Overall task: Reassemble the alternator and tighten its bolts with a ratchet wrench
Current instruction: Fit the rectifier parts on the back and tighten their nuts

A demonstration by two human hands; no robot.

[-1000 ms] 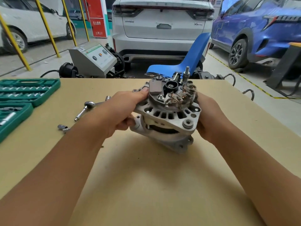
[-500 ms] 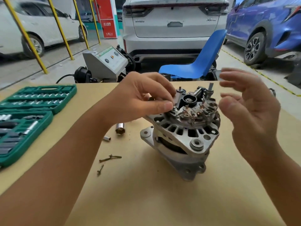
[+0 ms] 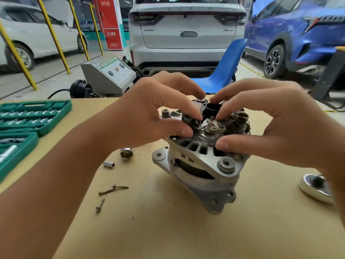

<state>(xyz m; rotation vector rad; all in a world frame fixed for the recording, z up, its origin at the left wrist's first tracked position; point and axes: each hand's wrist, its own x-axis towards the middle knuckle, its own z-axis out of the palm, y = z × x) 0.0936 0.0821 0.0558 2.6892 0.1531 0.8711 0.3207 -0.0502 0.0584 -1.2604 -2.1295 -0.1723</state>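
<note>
Both hands (image 3: 214,124) fingertip-down on alternator (image 3: 203,165)

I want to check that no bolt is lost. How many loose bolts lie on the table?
3. Two crossed bolts lie left of the alternator. A third bolt lies just below them, nearer the camera. The hands may hide more.

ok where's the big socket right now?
In the head view the big socket lies on the table, left of the alternator, just under the left hand, with the small socket beside it, nearer the camera and further left.
</note>
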